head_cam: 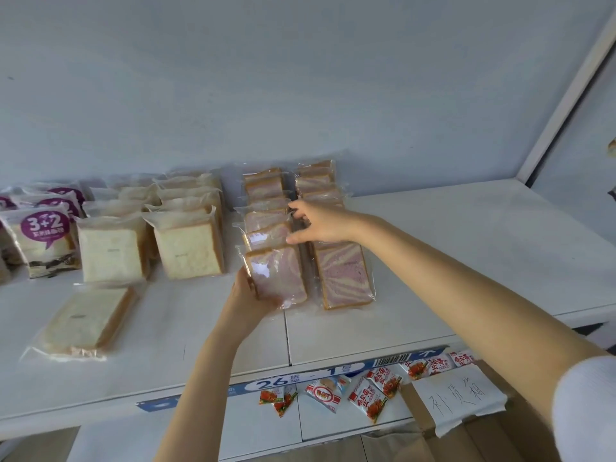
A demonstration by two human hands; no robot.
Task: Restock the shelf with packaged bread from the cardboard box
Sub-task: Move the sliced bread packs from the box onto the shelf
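Observation:
On the white shelf (466, 248) stand two rows of clear-wrapped pink marbled bread. My left hand (248, 298) grips the lower left edge of the front pink bread pack (278, 275) of the left row, holding it upright. My right hand (316, 221) reaches over that row, fingers spread and touching the tops of the pink packs (266, 228) behind it. The right row's front pack (343, 275) stands alone beside them. A corner of the cardboard box (500, 435) shows at the lower right.
White bread packs (188, 250) stand in rows to the left, and one white pack (83, 321) lies flat near the shelf's front. Purple-labelled packs (43, 235) fill the far left. Small red snack packets (370, 395) lie on the lower shelf, next to a handwritten paper note (463, 395).

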